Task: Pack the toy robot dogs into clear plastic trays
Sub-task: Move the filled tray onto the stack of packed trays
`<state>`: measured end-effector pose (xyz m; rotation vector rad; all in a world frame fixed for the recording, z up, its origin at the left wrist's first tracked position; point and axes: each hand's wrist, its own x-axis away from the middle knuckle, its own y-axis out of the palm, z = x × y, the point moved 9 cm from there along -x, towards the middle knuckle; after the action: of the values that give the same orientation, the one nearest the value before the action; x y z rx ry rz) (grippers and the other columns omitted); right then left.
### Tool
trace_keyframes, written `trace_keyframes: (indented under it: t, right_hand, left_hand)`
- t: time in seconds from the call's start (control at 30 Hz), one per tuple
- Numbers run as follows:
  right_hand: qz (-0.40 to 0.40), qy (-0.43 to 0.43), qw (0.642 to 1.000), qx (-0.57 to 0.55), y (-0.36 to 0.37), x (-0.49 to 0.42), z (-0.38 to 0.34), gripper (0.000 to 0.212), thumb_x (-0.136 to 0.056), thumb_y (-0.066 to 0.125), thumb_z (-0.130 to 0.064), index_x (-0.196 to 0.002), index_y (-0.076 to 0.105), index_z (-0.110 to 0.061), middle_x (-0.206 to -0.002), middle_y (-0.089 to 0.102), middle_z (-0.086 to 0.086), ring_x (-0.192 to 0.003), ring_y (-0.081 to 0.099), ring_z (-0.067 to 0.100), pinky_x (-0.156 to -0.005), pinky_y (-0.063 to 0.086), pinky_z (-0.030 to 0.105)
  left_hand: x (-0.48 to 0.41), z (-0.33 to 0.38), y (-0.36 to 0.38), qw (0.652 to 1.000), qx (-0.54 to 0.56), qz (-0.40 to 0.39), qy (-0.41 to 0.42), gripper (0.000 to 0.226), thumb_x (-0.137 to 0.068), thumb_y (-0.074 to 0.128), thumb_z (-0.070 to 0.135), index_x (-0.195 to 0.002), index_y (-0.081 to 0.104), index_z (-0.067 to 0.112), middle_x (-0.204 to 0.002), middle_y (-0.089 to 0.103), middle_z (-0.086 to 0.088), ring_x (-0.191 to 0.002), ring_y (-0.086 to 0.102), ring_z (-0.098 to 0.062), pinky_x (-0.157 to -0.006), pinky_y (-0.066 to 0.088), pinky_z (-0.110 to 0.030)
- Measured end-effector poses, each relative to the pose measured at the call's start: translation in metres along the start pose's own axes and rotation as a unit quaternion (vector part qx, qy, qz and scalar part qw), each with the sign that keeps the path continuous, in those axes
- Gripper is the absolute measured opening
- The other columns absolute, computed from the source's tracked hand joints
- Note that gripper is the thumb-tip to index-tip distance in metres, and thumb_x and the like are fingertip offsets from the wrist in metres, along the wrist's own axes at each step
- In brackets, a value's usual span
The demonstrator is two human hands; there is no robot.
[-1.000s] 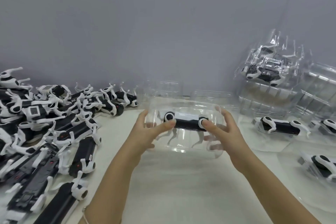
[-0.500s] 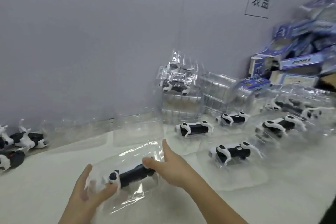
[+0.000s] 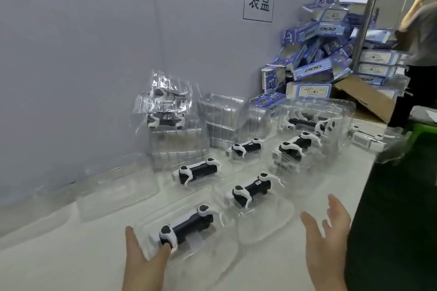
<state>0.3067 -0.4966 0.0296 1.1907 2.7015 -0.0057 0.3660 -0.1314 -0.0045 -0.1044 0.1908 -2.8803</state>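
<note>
Dog (image 3: 186, 225) seated in tray (image 3: 212, 260) on table (image 3: 71, 255).
Its near end is touched by the thumb of the left hand (image 3: 142, 264), fingers straight; the right hand (image 3: 324, 243) is spread wide, apart from the tray, empty.

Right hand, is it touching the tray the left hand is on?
Apart. Head view: the right hand is open off to the side, white table showing between it and the tray; only the left hand touches it.

Left hand (image 3: 143, 262) flat, fingers straight; right hand (image 3: 327, 241) upright, fingers spread.
</note>
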Motion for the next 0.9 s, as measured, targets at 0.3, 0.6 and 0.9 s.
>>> trace_keyframes:
  t: [0.3,0.6,0.9]
  right_hand:
    - [-0.18,0.073,0.981,-0.001,0.026,-0.078,0.032,0.056,-0.097,0.058,-0.02,-0.146,0.035,-0.035,-0.145,0.043,0.007,-0.13,0.045,0.02,-0.107,0.036,0.036]
    - [-0.227,0.091,0.969,0.026,0.033,-0.086,0.046,0.078,-0.094,0.063,-0.021,-0.152,0.018,-0.046,-0.158,0.03,0.002,-0.142,0.031,0.016,-0.106,0.026,0.032]
    - [-0.09,-0.018,0.994,0.058,0.015,-0.08,0.038,0.062,-0.089,0.069,-0.012,-0.14,0.042,-0.034,-0.152,0.038,0.004,-0.141,0.034,0.025,-0.106,0.028,0.032]
  left_hand:
    - [-0.006,0.013,0.032,0.998,0.046,0.012,-0.037,0.089,-0.093,0.055,-0.002,-0.157,-0.001,0.025,-0.16,0.017,0.003,-0.144,0.026,-0.019,-0.101,0.025,-0.028]
    - [-0.008,0.022,0.048,0.999,0.039,0.002,-0.038,0.088,-0.097,0.052,0.008,-0.155,-0.01,0.032,-0.164,0.005,0.007,-0.15,0.011,-0.017,-0.116,0.02,-0.036]
    - [0.006,0.013,-0.009,0.988,0.142,0.044,-0.042,0.069,-0.097,0.055,0.014,-0.154,0.02,0.03,-0.162,0.014,0.004,-0.147,0.018,-0.015,-0.112,0.022,-0.035]
